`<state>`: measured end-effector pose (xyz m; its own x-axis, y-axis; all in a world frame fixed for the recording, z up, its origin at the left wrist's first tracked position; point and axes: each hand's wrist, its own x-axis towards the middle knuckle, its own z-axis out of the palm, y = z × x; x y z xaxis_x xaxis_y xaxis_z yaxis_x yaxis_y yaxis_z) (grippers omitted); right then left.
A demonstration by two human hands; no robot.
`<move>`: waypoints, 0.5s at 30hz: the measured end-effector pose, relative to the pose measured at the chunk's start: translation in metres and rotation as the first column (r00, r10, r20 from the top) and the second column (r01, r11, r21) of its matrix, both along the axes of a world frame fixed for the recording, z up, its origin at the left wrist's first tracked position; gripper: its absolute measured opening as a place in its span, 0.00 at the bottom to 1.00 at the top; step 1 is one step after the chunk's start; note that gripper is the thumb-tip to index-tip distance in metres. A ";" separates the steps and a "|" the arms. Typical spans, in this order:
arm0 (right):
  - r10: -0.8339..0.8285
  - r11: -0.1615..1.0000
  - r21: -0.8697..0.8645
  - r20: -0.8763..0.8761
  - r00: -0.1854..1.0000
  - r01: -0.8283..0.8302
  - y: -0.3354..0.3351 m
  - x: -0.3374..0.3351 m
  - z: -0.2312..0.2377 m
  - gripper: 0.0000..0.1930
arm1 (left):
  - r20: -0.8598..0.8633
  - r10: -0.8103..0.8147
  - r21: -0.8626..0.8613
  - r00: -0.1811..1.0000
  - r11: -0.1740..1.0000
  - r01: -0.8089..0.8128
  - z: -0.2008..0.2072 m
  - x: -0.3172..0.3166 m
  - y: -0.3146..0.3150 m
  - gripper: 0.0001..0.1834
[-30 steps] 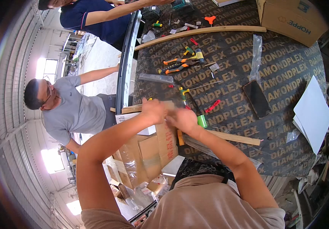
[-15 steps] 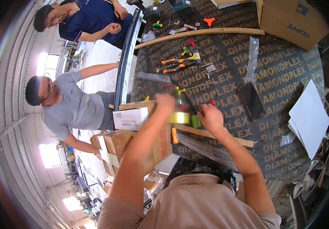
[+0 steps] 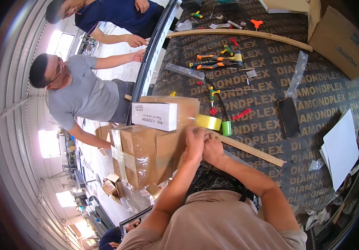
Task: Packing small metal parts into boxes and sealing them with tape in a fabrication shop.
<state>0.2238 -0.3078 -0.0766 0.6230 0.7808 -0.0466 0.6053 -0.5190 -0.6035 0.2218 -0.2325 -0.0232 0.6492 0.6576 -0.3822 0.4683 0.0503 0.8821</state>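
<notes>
My left hand (image 3: pixel 195 143) and my right hand (image 3: pixel 213 149) meet at the near edge of the dark table, close to my body. Their fingers are curled and pressed together; whatever they hold, if anything, is hidden. Just beyond them lie a roll of yellow tape (image 3: pixel 208 122) and a green cylinder (image 3: pixel 227 128). A wooden strip (image 3: pixel 254 151) runs off to the right from beside my right hand. Left of my hands stands a cardboard box (image 3: pixel 187 110), with a white box (image 3: pixel 154 116) beside it.
Pliers with orange-black handles (image 3: pixel 214 64), a green-yellow T-handled tool (image 3: pixel 213 95), red pieces (image 3: pixel 242 114) and a dark phone-like slab (image 3: pixel 288 117) lie on the table. White sheets (image 3: pixel 341 150) are at right. Two people stand at left beside a long dark frame (image 3: pixel 146 71).
Both hands have drawn back from above the tools toward my body and come together. The view has shifted. At left, a person in grey has a hand further along the dark frame.
</notes>
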 end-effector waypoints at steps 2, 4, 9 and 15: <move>-0.002 0.996 -0.091 0.028 1.000 0.004 0.012 -0.006 -0.015 0.18 | -0.033 0.212 -0.367 0.977 0.907 -0.209 0.000 0.001 -0.001 0.19; 0.012 0.996 -0.093 0.015 1.000 -0.011 0.016 -0.005 -0.009 0.19 | 0.007 0.239 -0.419 0.971 0.882 -0.214 -0.003 -0.002 0.003 0.21; -0.017 1.000 -0.009 0.007 1.000 0.017 0.024 -0.004 -0.032 0.21 | -0.004 0.356 -0.576 0.935 0.763 -0.293 -0.017 0.014 0.006 0.27; -0.051 0.992 0.112 -0.068 0.996 0.059 -0.013 -0.004 0.005 0.24 | -0.010 0.426 -0.600 0.905 0.721 -0.347 -0.019 0.023 -0.002 0.21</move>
<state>0.2200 -0.3209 -0.0720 0.6637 0.7480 -0.0007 0.5356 -0.4759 -0.6976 0.2451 -0.2350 -0.0424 0.4542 0.5423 -0.7068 0.1874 0.7175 0.6709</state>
